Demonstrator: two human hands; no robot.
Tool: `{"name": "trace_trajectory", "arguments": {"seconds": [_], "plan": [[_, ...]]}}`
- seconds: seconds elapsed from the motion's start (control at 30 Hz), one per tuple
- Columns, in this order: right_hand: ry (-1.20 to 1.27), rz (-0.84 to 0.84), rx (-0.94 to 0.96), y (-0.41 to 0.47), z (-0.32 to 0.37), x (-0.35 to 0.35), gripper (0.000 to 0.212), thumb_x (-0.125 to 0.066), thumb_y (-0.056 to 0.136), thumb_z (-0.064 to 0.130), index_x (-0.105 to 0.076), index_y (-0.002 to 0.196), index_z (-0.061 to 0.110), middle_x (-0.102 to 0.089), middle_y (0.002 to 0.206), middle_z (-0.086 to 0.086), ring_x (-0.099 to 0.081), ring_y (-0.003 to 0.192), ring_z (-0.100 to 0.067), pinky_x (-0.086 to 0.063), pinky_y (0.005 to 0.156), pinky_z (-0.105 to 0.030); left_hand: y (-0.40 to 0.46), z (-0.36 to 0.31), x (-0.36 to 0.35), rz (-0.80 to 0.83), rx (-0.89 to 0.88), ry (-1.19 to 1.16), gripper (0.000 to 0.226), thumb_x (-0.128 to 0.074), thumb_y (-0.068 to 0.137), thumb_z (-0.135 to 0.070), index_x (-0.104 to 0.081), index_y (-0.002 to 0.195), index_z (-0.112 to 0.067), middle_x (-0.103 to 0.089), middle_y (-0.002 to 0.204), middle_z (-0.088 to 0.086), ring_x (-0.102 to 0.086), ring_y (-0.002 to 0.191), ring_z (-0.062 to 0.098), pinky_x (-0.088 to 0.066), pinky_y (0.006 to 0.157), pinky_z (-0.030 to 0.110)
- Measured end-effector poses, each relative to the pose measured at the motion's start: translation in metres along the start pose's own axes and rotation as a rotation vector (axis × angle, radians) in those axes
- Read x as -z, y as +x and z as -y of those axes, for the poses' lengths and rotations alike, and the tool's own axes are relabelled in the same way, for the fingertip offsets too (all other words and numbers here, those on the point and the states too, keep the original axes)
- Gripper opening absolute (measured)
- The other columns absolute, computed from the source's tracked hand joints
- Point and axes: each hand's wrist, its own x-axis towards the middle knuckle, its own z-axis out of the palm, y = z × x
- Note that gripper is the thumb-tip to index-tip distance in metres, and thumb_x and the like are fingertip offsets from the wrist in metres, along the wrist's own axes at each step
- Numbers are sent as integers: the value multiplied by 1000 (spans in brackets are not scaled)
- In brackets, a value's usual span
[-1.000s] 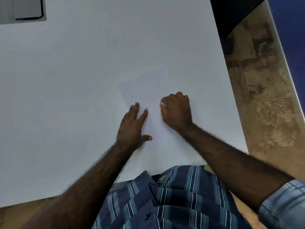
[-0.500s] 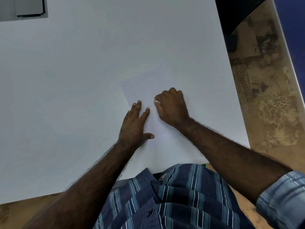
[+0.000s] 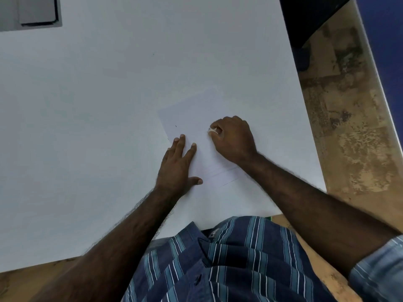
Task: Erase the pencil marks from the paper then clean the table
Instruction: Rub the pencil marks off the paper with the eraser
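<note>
A white sheet of paper [image 3: 187, 112] lies on the white table [image 3: 87, 127], a little right of centre. My left hand [image 3: 177, 164] rests flat on the sheet's left part, fingers straight and thumb spread. My right hand [image 3: 234, 138] is curled over the sheet and pinches a small white eraser [image 3: 212, 130] against the paper. A tiny dark pencil mark [image 3: 176, 126] shows above my left fingers. Faint lines [image 3: 220, 173] cross the sheet's near end.
A grey recessed panel [image 3: 37, 12] sits in the table's far left corner. The table's right edge runs beside a mottled brown floor [image 3: 349, 127], with a dark object [image 3: 305, 18] and a blue wall [image 3: 383, 40] beyond. My striped shirt [image 3: 229, 258] fills the near edge.
My right hand with the eraser has slid left and away across the paper, then shifted slightly. The short mark beside my left fingertips is no longer visible. The left hand stays put.
</note>
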Motion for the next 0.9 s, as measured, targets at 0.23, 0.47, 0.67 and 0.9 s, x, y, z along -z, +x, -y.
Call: {"name": "trace_trajectory", "arguments": {"seconds": [0.23, 0.47, 0.67, 0.9], "plan": [[-73, 8, 30, -45, -15, -3, 3, -73, 95, 27, -75, 94, 24, -69, 86, 4, -60, 85, -29, -48, 77, -44, 1, -6, 4, -28, 3, 30, 110, -79, 82, -55, -15, 165, -20, 5, 172, 12, 5, 159, 28, -12, 129, 42], [-38, -38, 11, -51, -15, -9, 8, -71, 98, 26, -77, 101, 22, -73, 94, 2, -62, 86, -28, -51, 75, -45, 20, -27, 5, -61, -52, -38, 101, -74, 89, -48, -14, 165, -19, 0, 172, 11, -1, 160, 27, -18, 125, 39], [-11, -42, -10, -60, -14, -11, 10, -73, 97, 26, -79, 102, 19, -76, 95, 0, -65, 89, -26, -53, 80, -46, 32, -33, 5, 29, -40, 81, 104, -75, 88, -50, -12, 164, -16, 7, 172, 14, 2, 159, 31, -19, 125, 44], [-126, 16, 204, -57, -16, -7, 16, -63, 97, 29, -77, 98, 21, -70, 89, -1, -60, 87, -30, -44, 77, -43, 32, -29, 5, 28, -42, 99, 104, -73, 89, -52, -11, 165, -18, 7, 172, 12, 0, 159, 30, -18, 125, 42]]}}
